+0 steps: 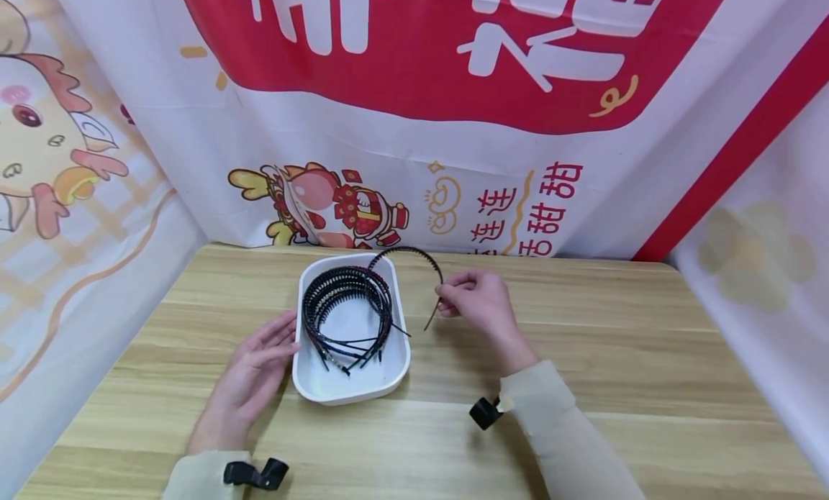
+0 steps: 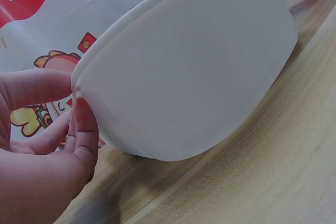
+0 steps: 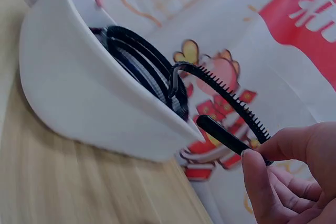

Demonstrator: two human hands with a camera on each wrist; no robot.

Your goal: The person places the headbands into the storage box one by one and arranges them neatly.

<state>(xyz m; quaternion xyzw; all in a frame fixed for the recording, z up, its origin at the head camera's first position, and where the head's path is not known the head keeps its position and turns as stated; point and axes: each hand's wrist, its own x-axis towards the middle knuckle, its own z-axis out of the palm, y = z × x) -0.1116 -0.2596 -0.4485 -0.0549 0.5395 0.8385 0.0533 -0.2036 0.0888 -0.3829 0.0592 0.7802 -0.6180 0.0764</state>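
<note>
A white plastic bin stands on the table, with several black headbands piled in a ring inside it. My left hand is at the bin's left side. In the left wrist view its thumb and index finger meet at the rim and hold it. To the right of the bin, my right hand pinches one thin black toothed headband near an end between thumb and fingertips. That headband arches up, and its other end is still over the bin's back right corner, near the pile.
The wooden table stretches out on both sides of the bin. Close behind the bin hangs a printed cloth backdrop, and cloth side walls border the table. Dark wrist camera mounts sit at both sleeves.
</note>
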